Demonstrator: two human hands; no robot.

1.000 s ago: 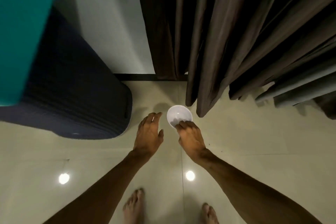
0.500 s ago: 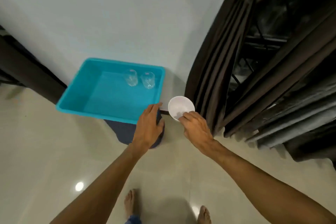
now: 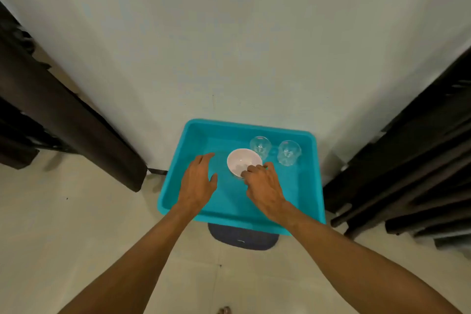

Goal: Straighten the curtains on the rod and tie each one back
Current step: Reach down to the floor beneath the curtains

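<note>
A dark brown curtain (image 3: pixel 407 168) hangs in folds at the right edge, and another dark curtain (image 3: pixel 63 122) hangs at the left. Between them stands a turquoise plastic tray (image 3: pixel 309 196) against the white wall. My right hand (image 3: pixel 265 188) pinches the near rim of a small white bowl (image 3: pixel 242 159) over the tray's floor. My left hand (image 3: pixel 197 183) hovers flat just left of the bowl, fingers straight, holding nothing. Neither hand touches a curtain.
Two clear drinking glasses (image 3: pixel 260 146) (image 3: pixel 289 153) stand in the tray's far right part, close behind the bowl. A dark blue stool (image 3: pixel 242 238) sticks out under the tray's front edge. Pale floor tiles (image 3: pixel 76 237) spread to the left and front.
The bowl rose from the floor beside the right curtain and now sits over the tray, held by my right hand. My view turned left and up, centring on the tray.
</note>
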